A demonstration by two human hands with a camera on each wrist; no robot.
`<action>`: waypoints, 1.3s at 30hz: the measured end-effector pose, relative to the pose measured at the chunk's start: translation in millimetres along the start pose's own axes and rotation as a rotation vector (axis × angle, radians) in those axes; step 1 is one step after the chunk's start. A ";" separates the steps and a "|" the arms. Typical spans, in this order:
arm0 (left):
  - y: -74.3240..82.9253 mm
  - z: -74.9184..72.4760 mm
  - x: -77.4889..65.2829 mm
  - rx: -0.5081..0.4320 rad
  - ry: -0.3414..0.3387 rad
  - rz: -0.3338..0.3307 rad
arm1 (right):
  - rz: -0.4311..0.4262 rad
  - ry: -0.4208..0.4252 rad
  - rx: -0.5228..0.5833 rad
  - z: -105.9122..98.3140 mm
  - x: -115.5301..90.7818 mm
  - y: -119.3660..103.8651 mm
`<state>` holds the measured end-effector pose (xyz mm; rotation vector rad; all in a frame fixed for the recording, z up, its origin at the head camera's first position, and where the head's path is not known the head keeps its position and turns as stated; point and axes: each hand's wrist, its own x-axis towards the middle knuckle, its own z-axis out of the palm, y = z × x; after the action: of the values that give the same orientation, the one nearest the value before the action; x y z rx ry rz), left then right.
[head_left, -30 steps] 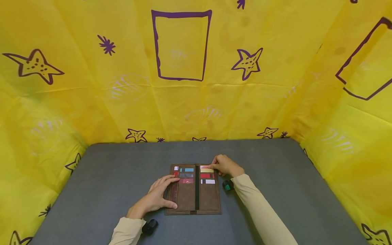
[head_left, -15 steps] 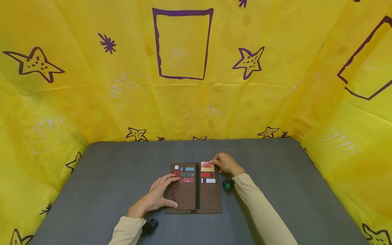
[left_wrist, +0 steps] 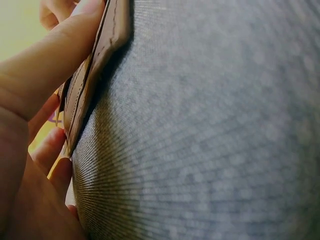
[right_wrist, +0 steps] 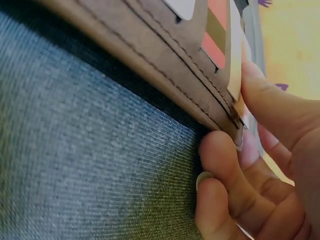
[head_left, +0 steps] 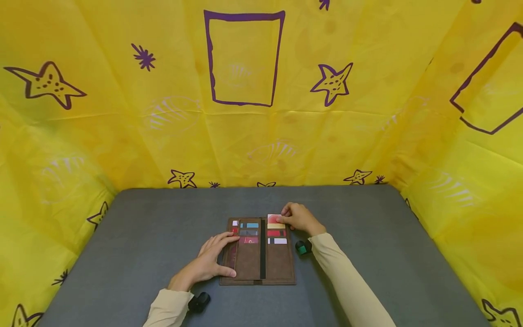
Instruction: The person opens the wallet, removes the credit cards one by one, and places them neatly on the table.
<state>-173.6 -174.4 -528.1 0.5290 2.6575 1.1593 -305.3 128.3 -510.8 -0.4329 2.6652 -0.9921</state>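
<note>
A brown leather wallet (head_left: 278, 265) lies opened flat on the grey table, with cards showing in its slots on both halves. My left hand (head_left: 206, 263) rests on the left half, fingers spread and thumb near the lower edge. In the left wrist view the thumb (left_wrist: 60, 55) lies over the stitched edge. At the upper right slot, my right hand (head_left: 301, 218) pinches a red and yellow card (head_left: 274, 220) that sticks up above the wallet's top edge. In the right wrist view the thumb (right_wrist: 272, 102) lies against the card's face; some fingertips sit beside the wallet's edge.
A red card (head_left: 276, 233) and a white card (head_left: 278, 241) sit in the slots below. Several cards fill the left half's slots. A black band (head_left: 263, 254) runs down the wallet's middle. Yellow patterned cloth (head_left: 241, 145) hangs around the table (head_left: 163, 218).
The red and yellow card has slid up out of its slot, showing more of its face. My right hand has moved slightly up with it. The left hand stays on the wallet.
</note>
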 end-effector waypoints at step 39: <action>1.1 1.7 0.1 -0.012 -0.018 -0.050 | 0.102 0.550 0.187 -10.8 -9.8 28.7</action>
<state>-172.9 -172.5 -528.4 0.4653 2.6310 1.1504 -305.3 158.9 -520.6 0.0283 2.9730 -1.4880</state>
